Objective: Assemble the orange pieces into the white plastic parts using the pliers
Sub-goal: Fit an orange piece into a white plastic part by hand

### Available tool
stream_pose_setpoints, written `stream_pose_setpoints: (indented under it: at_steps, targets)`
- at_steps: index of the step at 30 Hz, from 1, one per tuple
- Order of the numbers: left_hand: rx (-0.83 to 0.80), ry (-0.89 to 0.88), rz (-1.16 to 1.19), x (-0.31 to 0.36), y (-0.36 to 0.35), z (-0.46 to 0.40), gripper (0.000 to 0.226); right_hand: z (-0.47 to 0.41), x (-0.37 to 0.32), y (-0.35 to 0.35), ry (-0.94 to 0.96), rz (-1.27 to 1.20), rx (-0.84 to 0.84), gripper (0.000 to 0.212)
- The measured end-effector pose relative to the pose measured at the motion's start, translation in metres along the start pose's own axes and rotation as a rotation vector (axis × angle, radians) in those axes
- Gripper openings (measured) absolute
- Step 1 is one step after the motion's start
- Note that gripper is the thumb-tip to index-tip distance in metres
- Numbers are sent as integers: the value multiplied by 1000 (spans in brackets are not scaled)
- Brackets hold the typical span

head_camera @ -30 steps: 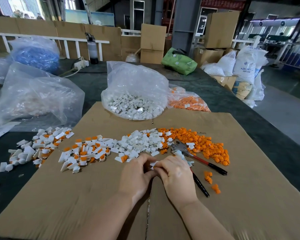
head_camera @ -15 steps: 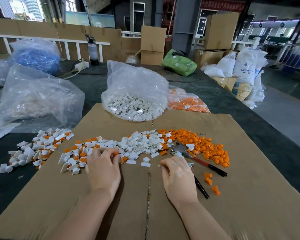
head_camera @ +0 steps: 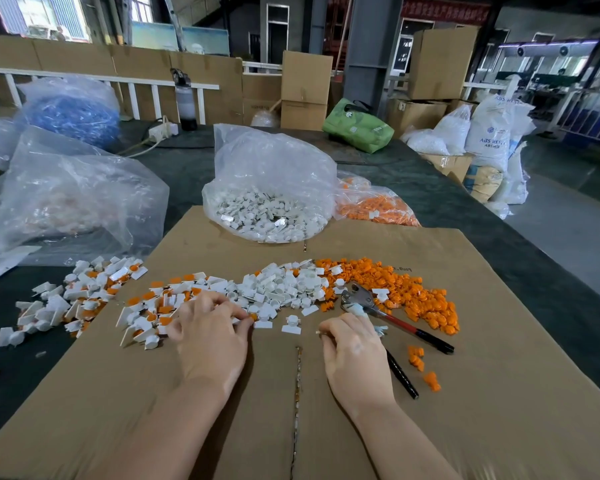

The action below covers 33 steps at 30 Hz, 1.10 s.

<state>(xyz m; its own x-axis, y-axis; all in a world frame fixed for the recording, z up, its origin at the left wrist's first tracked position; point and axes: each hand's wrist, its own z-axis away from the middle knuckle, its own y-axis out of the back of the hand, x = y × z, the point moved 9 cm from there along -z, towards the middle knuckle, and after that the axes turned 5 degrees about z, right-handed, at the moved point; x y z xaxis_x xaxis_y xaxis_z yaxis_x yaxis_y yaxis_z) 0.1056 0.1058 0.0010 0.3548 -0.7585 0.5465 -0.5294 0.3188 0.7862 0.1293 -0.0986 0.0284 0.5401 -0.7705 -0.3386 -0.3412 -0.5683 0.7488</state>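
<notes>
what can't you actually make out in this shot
Head view, the only one:
- Left hand: its fingertips are buried among the assembled pieces, so what they grip is hidden.
- Right hand: its back hides the curled fingers and whatever they hold.
- Pliers: the right hand covers part of the black handle.
- Large clear bag on the left: crinkled plastic blurs its contents.
- Red banner: lettering too small to read.
</notes>
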Motion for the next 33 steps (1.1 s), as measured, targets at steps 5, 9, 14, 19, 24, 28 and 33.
stream_pose_setpoints:
  at_steps: [5,9,14,19,24,28,33]
  targets:
    - [-2,-192,240,31,3,14,5,-1,-12,0,97,-39,-22,19]
    - [-182,-297,433,59,-16,32,7,0,-19,-1,151,-86,-67,25]
    - [-266,-308,556,66,-25,37,10,0,-15,-1,123,-115,-87,28]
    - [-200,-331,398,64,-29,28,36,-1,-7,-3,36,-99,-65,17]
    - [-234,-375,239,69,-40,25,29,1,2,-3,-44,-116,-38,10]
    - [-235,-303,353,69,-37,24,14,0,6,1,-71,-128,22,9]
    - [-310,4,759,58,-41,22,20,0,7,4,-55,-111,57,6]
